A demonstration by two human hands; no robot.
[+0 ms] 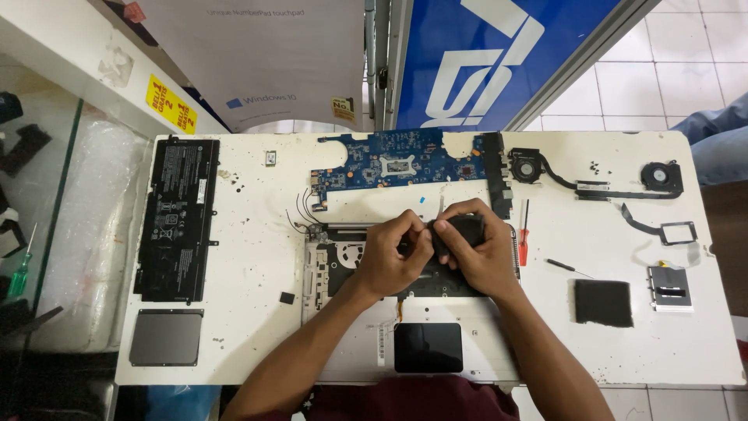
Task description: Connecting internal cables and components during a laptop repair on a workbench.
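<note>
An opened silver laptop base [343,343] lies upside down at the table's near middle, its black touchpad [428,347] toward me. Both hands meet above its upper part. My left hand [393,253] pinches a small black part [464,228], and my right hand [475,249] wraps around the same black piece from the right. What exactly the piece is stays hidden by the fingers. Just beyond the hands lies a blue motherboard [405,164].
A long black battery [178,218] and a grey panel [166,337] lie at the left. Two fans on a heat pipe [600,183], a red screwdriver [523,234], a black pad [604,302] and a small metal bracket [670,288] lie at the right. Another person's knee [721,140] is at the right edge.
</note>
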